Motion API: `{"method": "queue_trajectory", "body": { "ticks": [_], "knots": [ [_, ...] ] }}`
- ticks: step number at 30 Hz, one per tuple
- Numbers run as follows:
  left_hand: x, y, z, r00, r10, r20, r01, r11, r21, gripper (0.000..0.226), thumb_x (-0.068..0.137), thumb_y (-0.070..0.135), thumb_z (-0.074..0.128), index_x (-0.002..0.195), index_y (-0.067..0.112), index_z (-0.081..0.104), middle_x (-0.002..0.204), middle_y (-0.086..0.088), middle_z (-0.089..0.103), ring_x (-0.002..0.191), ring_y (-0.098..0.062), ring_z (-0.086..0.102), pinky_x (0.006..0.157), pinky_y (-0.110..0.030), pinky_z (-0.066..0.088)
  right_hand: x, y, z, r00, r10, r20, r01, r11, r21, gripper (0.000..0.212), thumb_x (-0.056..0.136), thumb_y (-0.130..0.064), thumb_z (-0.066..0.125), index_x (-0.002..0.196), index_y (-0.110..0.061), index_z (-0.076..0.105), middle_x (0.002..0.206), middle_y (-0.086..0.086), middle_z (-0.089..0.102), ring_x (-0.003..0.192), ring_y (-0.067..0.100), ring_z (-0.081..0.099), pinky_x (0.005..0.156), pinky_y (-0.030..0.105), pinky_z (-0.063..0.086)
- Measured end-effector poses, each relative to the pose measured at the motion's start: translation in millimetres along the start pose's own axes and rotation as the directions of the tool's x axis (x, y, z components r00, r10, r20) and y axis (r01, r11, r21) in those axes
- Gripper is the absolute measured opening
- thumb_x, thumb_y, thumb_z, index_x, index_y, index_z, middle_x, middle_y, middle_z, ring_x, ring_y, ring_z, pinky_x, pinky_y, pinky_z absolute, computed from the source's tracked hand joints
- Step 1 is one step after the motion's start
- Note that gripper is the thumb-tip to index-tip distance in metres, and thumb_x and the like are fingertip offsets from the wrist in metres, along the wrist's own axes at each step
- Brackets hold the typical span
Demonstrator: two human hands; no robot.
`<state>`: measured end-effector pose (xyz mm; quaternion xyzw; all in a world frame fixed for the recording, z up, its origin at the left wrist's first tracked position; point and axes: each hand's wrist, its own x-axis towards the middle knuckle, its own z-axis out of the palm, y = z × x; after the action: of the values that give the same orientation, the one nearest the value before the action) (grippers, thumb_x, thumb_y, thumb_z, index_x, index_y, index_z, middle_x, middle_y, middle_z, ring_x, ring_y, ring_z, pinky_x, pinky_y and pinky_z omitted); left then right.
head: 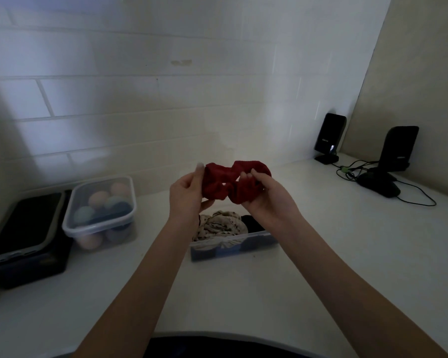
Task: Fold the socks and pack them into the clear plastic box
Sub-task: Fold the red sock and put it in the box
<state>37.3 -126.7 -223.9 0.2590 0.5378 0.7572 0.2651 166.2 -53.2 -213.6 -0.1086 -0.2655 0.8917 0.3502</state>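
A bunched red sock (224, 182) hangs in the air between both hands, above the clear plastic box (233, 248). My left hand (188, 195) pinches its left end, fingers stretched upward along the fabric. My right hand (265, 192) grips the right end with curled fingers. Inside the box lie a cream sock with dark marks (219, 224) and a black sock (252, 222), partly hidden behind my right wrist.
A lidded clear container of pastel balls (101, 209) stands at the left beside a dark box with a phone (26, 228) on top. Two black devices on stands (329, 136) (396, 156) with cables sit at the right back corner. A tiled wall rises behind.
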Motion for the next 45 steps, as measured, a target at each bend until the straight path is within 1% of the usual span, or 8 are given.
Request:
{"method": "queue_trajectory", "body": {
  "ticks": [10, 15, 19, 21, 24, 28, 33, 45],
  "knots": [
    [3, 3, 5, 0.989, -0.007, 0.15, -0.02, 0.984, 0.18, 0.055, 0.087, -0.013, 0.032, 0.131, 0.018, 0.041, 0.122, -0.009, 0.05, 0.106, -0.025, 0.058, 0.073, -0.029, 0.056, 2, 0, 2, 0.991, -0.132, 0.024, 0.134, 0.956, -0.261, 0.01, 0.092, -0.001, 0.049, 0.101, -0.006, 0.05, 0.066, 0.004, 0.066, 0.063, 0.015, 0.065, 0.064, 0.029, 0.058],
    [0, 12, 6, 0.851, -0.372, 0.37, 0.435, 0.894, -0.103, 0.027, 0.086, 0.027, 0.049, 0.101, 0.008, 0.062, 0.088, -0.013, 0.072, 0.08, -0.023, 0.069, 0.074, -0.04, 0.057, 3, -3, 5, 0.981, -0.182, 0.062, 0.192, 0.921, -0.34, 0.012, 0.091, 0.004, 0.047, 0.088, -0.006, 0.051, 0.068, 0.003, 0.068, 0.056, 0.013, 0.063, 0.058, 0.027, 0.057],
    [1, 6, 3, 0.885, -0.248, 0.393, 0.21, 0.968, 0.138, 0.017, 0.083, 0.019, 0.067, 0.095, 0.008, 0.066, 0.08, -0.003, 0.076, 0.077, -0.015, 0.072, 0.064, -0.029, 0.058, 5, -4, 3, 0.974, -0.212, 0.078, 0.223, 0.849, -0.479, 0.019, 0.092, 0.004, 0.045, 0.088, -0.013, 0.054, 0.072, 0.004, 0.057, 0.052, 0.009, 0.051, 0.053, 0.022, 0.048],
    [2, 7, 3, 0.894, -0.214, 0.394, 0.284, 0.95, -0.128, 0.008, 0.089, 0.013, 0.057, 0.087, 0.008, 0.064, 0.071, -0.001, 0.07, 0.071, -0.012, 0.069, 0.066, -0.028, 0.057, 4, -1, 3, 0.972, -0.224, 0.074, 0.232, 0.846, -0.48, 0.019, 0.092, 0.004, 0.044, 0.091, -0.012, 0.055, 0.07, 0.004, 0.051, 0.048, 0.007, 0.044, 0.047, 0.018, 0.042],
    [6, 9, 0, 0.854, -0.218, 0.472, 0.505, 0.568, -0.65, 0.017, 0.088, 0.004, 0.05, 0.077, 0.006, 0.063, 0.066, 0.001, 0.063, 0.058, -0.007, 0.06, 0.066, -0.026, 0.056, -2, 8, 0, 0.969, -0.227, 0.092, 0.242, 0.831, -0.501, 0.011, 0.093, 0.001, 0.048, 0.097, -0.008, 0.053, 0.066, 0.003, 0.047, 0.045, 0.006, 0.04, 0.044, 0.016, 0.035],
    [13, 21, -12, 0.906, -0.052, 0.42, 0.4, 0.431, -0.809, 0.028, 0.092, 0.012, 0.045, 0.11, -0.004, 0.059, 0.093, -0.01, 0.071, 0.09, -0.02, 0.07, 0.09, -0.032, 0.052, -20, 17, -4, 0.968, -0.227, 0.111, 0.245, 0.738, -0.629, 0.022, 0.088, -0.003, 0.059, 0.107, -0.009, 0.05, 0.06, -0.005, 0.062, 0.049, 0.008, 0.053, 0.05, 0.023, 0.047],
    [-3, 10, 6, 0.913, 0.062, 0.404, 0.004, 0.987, -0.161, 0.018, 0.091, 0.001, 0.044, 0.1, 0.008, 0.058, 0.107, -0.005, 0.064, 0.112, -0.02, 0.057, 0.096, -0.03, 0.044, -34, 10, 6, 0.878, -0.321, 0.354, 0.461, 0.37, -0.807, 0.035, 0.082, 0.002, 0.061, 0.107, -0.018, 0.049, 0.087, 0.017, 0.066, 0.078, 0.036, 0.067, 0.069, 0.046, 0.059],
    [-16, 12, 12, 0.832, 0.126, 0.54, -0.359, 0.865, 0.352, 0.028, 0.07, 0.014, 0.064, 0.09, 0.035, 0.063, 0.089, 0.001, 0.07, 0.087, -0.017, 0.068, 0.078, -0.031, 0.057, -24, -19, -6, 0.879, -0.36, 0.312, 0.41, 0.238, -0.88, 0.03, 0.077, -0.006, 0.071, 0.102, -0.02, 0.065, 0.09, -0.002, 0.062, 0.082, 0.011, 0.063, 0.072, 0.036, 0.059]
  ]
}}
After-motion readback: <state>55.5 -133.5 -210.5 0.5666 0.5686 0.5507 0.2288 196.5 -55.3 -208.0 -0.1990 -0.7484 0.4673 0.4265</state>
